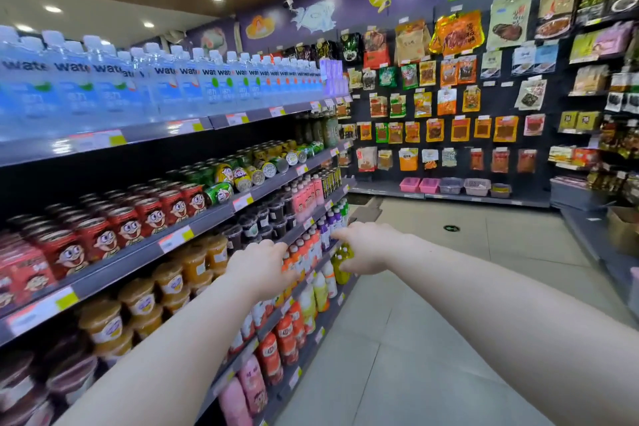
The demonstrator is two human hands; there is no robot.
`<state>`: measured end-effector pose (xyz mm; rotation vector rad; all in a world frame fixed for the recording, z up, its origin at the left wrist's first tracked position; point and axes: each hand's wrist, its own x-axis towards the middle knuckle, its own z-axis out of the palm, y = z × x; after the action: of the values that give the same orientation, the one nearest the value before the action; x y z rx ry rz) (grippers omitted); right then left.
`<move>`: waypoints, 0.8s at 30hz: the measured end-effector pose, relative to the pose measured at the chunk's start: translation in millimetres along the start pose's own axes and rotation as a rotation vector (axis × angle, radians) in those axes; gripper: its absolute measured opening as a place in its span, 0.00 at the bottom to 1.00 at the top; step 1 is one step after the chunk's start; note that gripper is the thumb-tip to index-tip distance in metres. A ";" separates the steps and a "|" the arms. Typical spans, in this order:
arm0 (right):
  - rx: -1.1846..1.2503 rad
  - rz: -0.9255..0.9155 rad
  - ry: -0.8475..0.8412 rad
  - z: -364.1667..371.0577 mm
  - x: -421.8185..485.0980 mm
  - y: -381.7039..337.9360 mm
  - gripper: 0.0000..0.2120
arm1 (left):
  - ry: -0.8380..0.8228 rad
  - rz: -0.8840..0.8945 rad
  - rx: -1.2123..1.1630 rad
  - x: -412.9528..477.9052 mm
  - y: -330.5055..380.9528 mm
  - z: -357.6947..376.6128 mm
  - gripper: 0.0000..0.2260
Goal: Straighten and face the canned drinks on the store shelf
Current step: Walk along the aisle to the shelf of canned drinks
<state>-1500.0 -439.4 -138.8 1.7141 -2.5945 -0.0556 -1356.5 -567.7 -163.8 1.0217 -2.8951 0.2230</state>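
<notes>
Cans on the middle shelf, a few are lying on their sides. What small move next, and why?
Probably lift the left hand from near the orange bottles up to the green can lying on its side beside the upright red cans, and stand it up; that is the nearest toppled one.

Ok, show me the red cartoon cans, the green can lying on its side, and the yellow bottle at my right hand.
red cartoon cans [151, 216], head view, cartoon face of one front can.
green can [218, 193], head view, its printed side.
yellow bottle [341, 272], head view, lower body.
</notes>
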 end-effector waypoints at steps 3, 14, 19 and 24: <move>-0.026 0.000 0.003 2.7 51.8 20.7 0.30 | 0.024 -0.004 0.002 54.8 -4.7 3.9 0.26; 0.007 -0.050 0.016 2.8 243.7 78.3 0.29 | 0.018 -0.031 -0.016 241.7 -45.6 23.0 0.26; 0.038 -0.134 0.027 1.0 331.8 93.0 0.29 | 0.025 -0.045 -0.013 306.1 -62.9 36.3 0.26; 0.027 -0.288 0.030 3.9 431.0 99.0 0.32 | 0.041 -0.165 0.013 361.3 -87.5 51.3 0.26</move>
<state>-1760.1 -797.0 -135.1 2.0661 -2.3180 -0.0017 -1583.2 -866.8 -165.4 1.2360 -2.7580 0.2508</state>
